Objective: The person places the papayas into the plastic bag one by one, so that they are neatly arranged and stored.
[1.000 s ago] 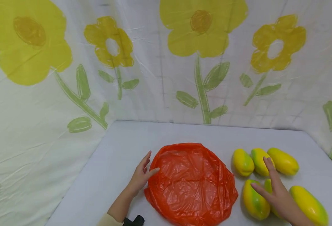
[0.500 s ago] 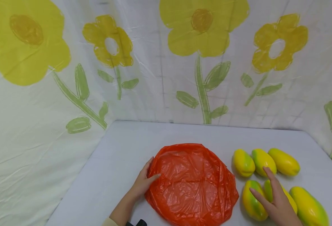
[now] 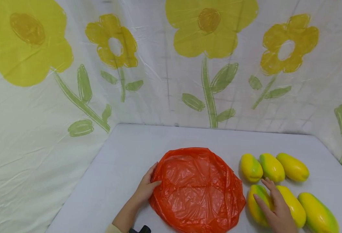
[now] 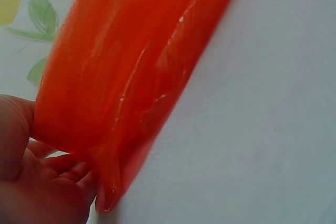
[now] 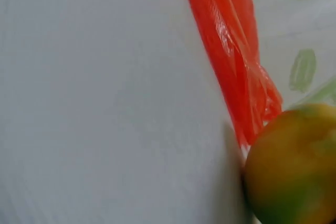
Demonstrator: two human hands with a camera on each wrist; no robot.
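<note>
In the head view a red plastic bag [image 3: 197, 191] sits wide-mouthed at the middle of the table. My left hand [image 3: 146, 187] holds its left rim, thumb over the edge and fingers outside. The left wrist view shows that hand [image 4: 47, 182] beneath the bag's side [image 4: 131, 66]. On the right, my right hand [image 3: 280, 213] grips the front-left yellow-green papaya [image 3: 256, 212] from above, thumb on its left and fingers to its right. That papaya [image 5: 294, 166] fills the lower right of the right wrist view, where no fingers show.
Beside it lie another papaya [image 3: 293, 208] and a long one [image 3: 319, 213]. Behind them is a row of three: papayas at left [image 3: 251, 168], middle [image 3: 272, 168] and right [image 3: 293, 166]. A flowered cloth [image 3: 153, 64] hangs behind the white table [image 3: 124, 152].
My left hand has moved right and taken hold of the bag's rim. My right hand has come down and left onto the front-left papaya, which has shifted slightly left, away from its neighbour.
</note>
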